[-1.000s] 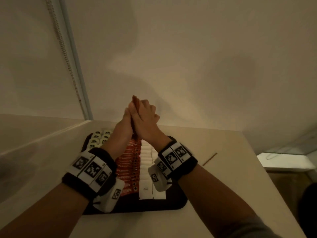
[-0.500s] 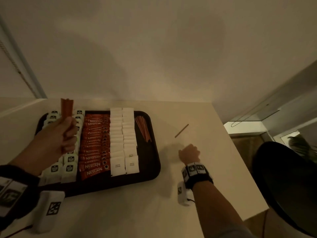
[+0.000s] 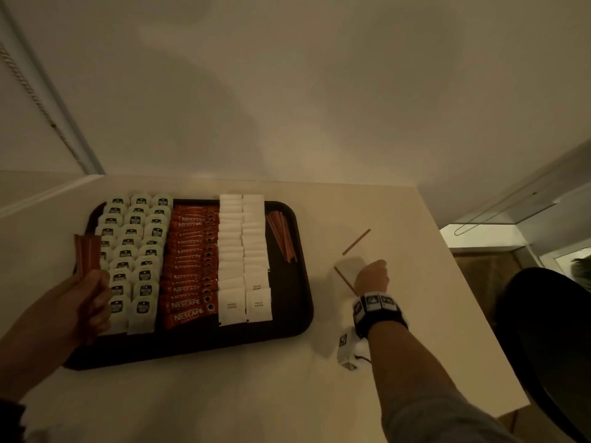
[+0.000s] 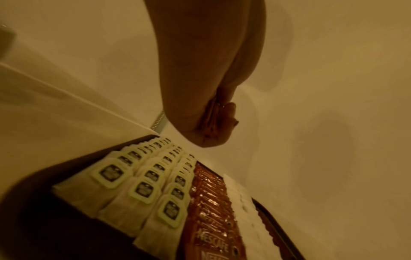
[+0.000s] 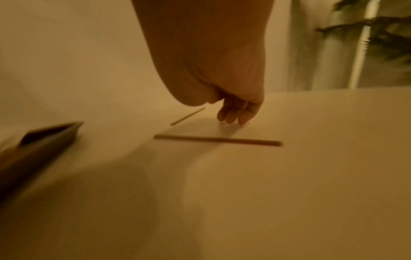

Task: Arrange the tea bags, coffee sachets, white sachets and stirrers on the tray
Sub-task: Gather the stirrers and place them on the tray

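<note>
A dark tray (image 3: 287, 314) holds rows of tea bags (image 3: 134, 251), orange coffee sachets (image 3: 192, 260), white sachets (image 3: 243, 251) and a small pile of stirrers (image 3: 283, 235). My left hand (image 3: 96, 289) grips an upright bundle of brown stirrers (image 3: 87, 251) over the tray's left edge; the left wrist view shows the bundle's ends (image 4: 213, 123) inside the fist. Right of the tray, my right hand (image 5: 233, 119) points its fingertips down onto the table and holds nothing. A loose stirrer (image 5: 218, 140) lies just in front of it, another stirrer (image 5: 188, 116) beyond.
The white table (image 3: 224, 394) ends close to the right of my right hand and meets the wall behind the tray. A dark round chair (image 3: 550, 346) stands off the table's right edge. The tray's corner (image 5: 44, 139) lies left of the right hand.
The hands, joined over the tray a second ago, have parted. The left keeps the stirrer bundle at the tray's left. The right has moved to the table by the loose stirrers.
</note>
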Demonstrator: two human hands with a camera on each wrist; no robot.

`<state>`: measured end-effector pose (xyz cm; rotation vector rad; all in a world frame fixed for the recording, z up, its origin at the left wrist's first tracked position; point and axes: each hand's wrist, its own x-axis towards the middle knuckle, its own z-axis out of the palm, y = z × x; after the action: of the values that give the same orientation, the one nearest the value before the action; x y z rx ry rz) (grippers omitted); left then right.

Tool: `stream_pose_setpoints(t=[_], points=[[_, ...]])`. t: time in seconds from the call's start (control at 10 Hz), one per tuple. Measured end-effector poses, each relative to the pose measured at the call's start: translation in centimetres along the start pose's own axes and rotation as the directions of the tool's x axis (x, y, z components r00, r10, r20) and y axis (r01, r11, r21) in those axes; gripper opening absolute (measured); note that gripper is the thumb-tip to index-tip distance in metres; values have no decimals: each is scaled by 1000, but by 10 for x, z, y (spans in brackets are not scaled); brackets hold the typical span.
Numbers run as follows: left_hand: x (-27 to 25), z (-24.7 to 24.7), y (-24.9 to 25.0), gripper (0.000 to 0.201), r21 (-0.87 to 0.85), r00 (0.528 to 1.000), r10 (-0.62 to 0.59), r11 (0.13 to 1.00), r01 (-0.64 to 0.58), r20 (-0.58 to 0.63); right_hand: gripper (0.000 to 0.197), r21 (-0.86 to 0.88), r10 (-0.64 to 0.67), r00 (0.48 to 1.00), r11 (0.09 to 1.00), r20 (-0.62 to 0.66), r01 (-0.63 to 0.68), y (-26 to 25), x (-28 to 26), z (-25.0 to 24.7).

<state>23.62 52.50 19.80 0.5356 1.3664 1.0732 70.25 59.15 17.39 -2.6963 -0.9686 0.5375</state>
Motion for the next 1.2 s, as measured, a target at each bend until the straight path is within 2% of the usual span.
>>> stream_pose_setpoints(t=[0.1,0.2,0.3,0.4,0.5,0.6,0.7,0.8,0.9,1.0,1.1,1.2], points=[[3,-31,-3,37,-138,992,-25,989,42,124,53,124,34,996,991,82,-44,-5,14,-6],[9,-83,-13,41,-327,972,-53,936,128,229,52,-75,-142,941,982,308,173,-2,11,-14],[10,-104,-28,62,-557,908,92,813,169,408,26,-155,-297,902,921,312,357,23,2,-4],[-16,-71,-14,54,-494,931,185,869,-5,314,8,-42,-368,918,925,146,378,36,-7,8],[-18,-38,-2,32,-221,968,-17,972,74,249,18,-253,-443,876,840,188,480,40,-14,15],[-15,-32,-1,27,-145,999,-23,989,29,48,25,-366,-420,879,800,227,476,35,-17,18],[-15,-28,1,28,-168,999,17,986,-11,34,27,-230,-407,891,865,200,446,14,-5,12],[-26,-26,6,30,-109,998,47,993,-42,37,37,53,-196,976,980,94,191,-9,19,5],[-33,-27,5,40,58,995,100,993,-101,22,51,213,40,993,975,107,-63,-40,38,7],[-32,-27,4,42,-25,1000,-16,1000,16,-11,49,66,-11,994,998,109,4,-51,46,17],[-37,-19,10,33,-29,996,-80,996,79,-36,29,-121,-106,993,986,55,112,-56,48,32],[-44,-7,16,31,-15,998,-66,998,66,-23,25,-248,-149,987,955,63,161,-57,41,34]])
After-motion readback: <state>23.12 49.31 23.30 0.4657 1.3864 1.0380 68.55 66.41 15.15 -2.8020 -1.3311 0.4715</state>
